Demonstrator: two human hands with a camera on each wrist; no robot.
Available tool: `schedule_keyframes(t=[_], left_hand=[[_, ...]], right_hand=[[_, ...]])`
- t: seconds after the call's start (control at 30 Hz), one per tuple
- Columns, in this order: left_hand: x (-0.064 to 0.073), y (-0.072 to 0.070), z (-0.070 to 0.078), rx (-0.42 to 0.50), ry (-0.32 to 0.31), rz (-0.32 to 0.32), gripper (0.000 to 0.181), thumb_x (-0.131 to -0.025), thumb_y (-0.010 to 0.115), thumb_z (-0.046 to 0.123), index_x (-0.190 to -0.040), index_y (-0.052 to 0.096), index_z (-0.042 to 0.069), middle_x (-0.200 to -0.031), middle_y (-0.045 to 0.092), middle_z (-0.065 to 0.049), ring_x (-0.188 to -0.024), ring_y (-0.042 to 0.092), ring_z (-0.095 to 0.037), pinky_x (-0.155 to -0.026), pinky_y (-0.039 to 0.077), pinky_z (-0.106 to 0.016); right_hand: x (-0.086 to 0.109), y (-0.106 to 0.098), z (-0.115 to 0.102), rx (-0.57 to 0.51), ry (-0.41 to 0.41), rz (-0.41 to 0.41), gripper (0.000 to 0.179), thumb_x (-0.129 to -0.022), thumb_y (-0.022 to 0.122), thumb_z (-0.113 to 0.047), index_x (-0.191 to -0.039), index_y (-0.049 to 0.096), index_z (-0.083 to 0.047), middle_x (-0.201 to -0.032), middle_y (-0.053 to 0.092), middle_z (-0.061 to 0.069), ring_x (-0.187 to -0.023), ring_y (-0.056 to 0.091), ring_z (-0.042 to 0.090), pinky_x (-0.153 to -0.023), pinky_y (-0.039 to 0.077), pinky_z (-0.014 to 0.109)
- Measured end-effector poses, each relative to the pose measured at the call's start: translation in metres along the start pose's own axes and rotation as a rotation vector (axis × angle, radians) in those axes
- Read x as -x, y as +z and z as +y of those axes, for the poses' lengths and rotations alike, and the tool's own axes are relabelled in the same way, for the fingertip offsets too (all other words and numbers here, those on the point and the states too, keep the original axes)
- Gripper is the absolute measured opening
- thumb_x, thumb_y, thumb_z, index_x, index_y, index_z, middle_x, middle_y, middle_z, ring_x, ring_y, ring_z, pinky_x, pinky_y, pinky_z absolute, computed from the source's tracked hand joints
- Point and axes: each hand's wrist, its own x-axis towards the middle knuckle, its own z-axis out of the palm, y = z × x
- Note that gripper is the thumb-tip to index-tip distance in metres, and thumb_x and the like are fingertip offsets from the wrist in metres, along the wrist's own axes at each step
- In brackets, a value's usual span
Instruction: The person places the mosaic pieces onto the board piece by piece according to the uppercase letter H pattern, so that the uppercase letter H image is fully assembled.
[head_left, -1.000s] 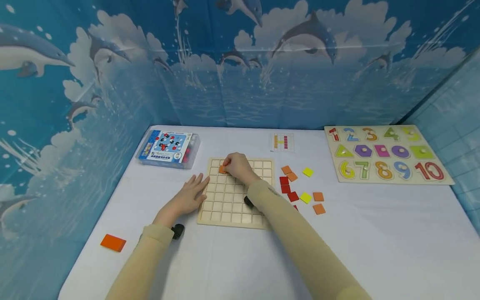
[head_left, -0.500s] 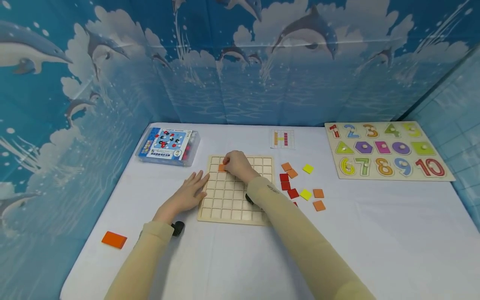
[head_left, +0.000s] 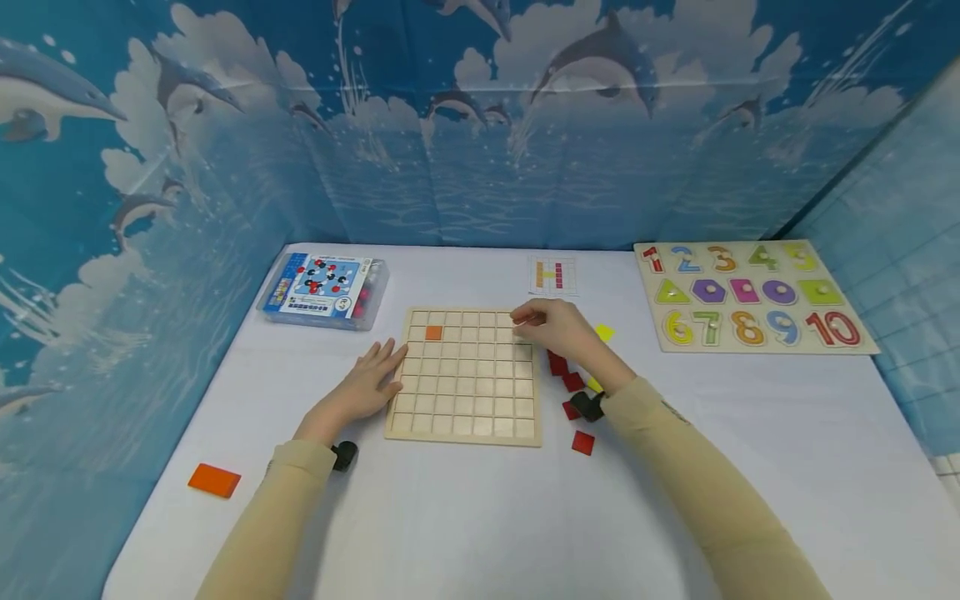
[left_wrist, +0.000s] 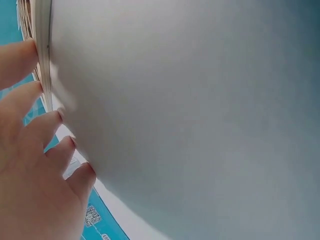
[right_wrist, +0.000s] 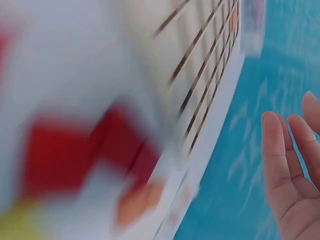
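A square wooden grid board (head_left: 464, 386) lies in the middle of the table. One orange square tile (head_left: 433, 332) sits in a cell near its top left. My left hand (head_left: 360, 389) rests at the board's left edge with fingers spread; in the left wrist view its fingertips (left_wrist: 84, 172) touch the table and board side. Over the upper right edge of the board is my right hand (head_left: 558, 329), holding nothing. Beneath and beside it lie red tiles (head_left: 582, 442) and yellow tiles (head_left: 604, 332). Loose orange tiles (right_wrist: 140, 202) show blurred in the right wrist view.
A small printed pattern card (head_left: 553, 276) lies behind the board. A clear plastic case (head_left: 324, 289) stands at back left, a wooden number-and-shape puzzle (head_left: 759, 296) at back right. An orange block (head_left: 214, 481) lies at front left. A dolphin-print curtain (head_left: 450, 175) hangs behind the table.
My right hand has let go of the orange tile, which stays in its cell, and has moved right to the board's upper right edge. The left hand keeps its place by the board.
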Motion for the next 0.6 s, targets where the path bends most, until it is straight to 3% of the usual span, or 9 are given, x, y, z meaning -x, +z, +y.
schedule_keyframes(t=[0.17,0.33,0.6], left_hand=[[0.000,0.000,0.001,-0.002,0.009,0.002,0.065,-0.102,0.049,0.022,-0.158,0.019,0.011,-0.166,0.005,-0.018,-0.152,-0.003,-0.040,-0.123,0.001,-0.059],[0.002,-0.001,0.003,0.015,0.015,0.006,0.064,-0.102,0.049,0.022,-0.158,0.019,0.010,-0.165,0.005,-0.019,-0.152,-0.003,-0.041,-0.123,0.001,-0.059],[0.002,0.000,0.005,0.004,0.037,0.018,0.064,-0.102,0.050,0.022,-0.157,0.021,0.008,-0.164,0.008,-0.021,-0.151,-0.001,-0.044,-0.122,0.003,-0.062]], right_hand=[[0.037,-0.028,0.040,0.011,0.096,0.079,0.033,-0.095,0.065,-0.022,-0.124,0.066,-0.007,-0.118,0.068,0.014,-0.107,0.062,0.029,-0.095,0.054,0.045],[0.062,-0.043,0.070,0.051,0.147,0.093,0.035,-0.096,0.064,-0.024,-0.126,0.064,-0.007,-0.121,0.067,0.015,-0.112,0.061,0.031,-0.096,0.054,0.047],[0.086,-0.055,0.091,0.042,0.195,0.093,0.038,-0.095,0.065,-0.024,-0.128,0.062,-0.006,-0.118,0.067,0.016,-0.111,0.060,0.030,-0.096,0.053,0.048]])
